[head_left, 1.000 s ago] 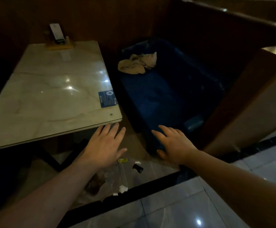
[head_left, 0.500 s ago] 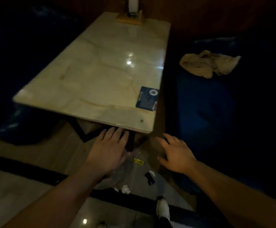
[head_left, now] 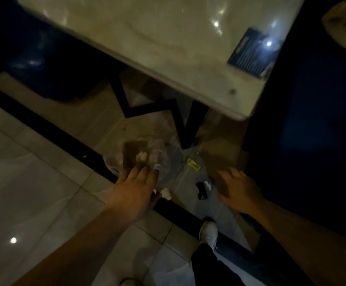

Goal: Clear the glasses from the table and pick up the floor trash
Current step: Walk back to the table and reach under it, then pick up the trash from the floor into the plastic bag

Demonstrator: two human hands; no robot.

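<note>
Floor trash lies under the near corner of the marble table (head_left: 168,48): a clear plastic bag (head_left: 165,159) with a brown piece (head_left: 132,153) and white crumpled bits inside, a white paper wad (head_left: 166,193), a yellow wrapper (head_left: 193,164) and a small black object (head_left: 202,189). My left hand (head_left: 136,188) reaches down with fingers apart, fingertips at the bag's near edge. My right hand (head_left: 238,188) hovers open just right of the black object, holding nothing. No glasses show on the table.
A blue sticker (head_left: 250,53) sits at the table's near right corner. The black table base (head_left: 180,118) stands behind the trash. A dark blue bench seat (head_left: 316,120) with a beige cloth (head_left: 343,27) fills the right. My white shoe (head_left: 208,232) stands on the tiles.
The view has tipped down toward the floor. Both hands have dropped from table-edge height to the trash, the left now reaching the plastic bag.
</note>
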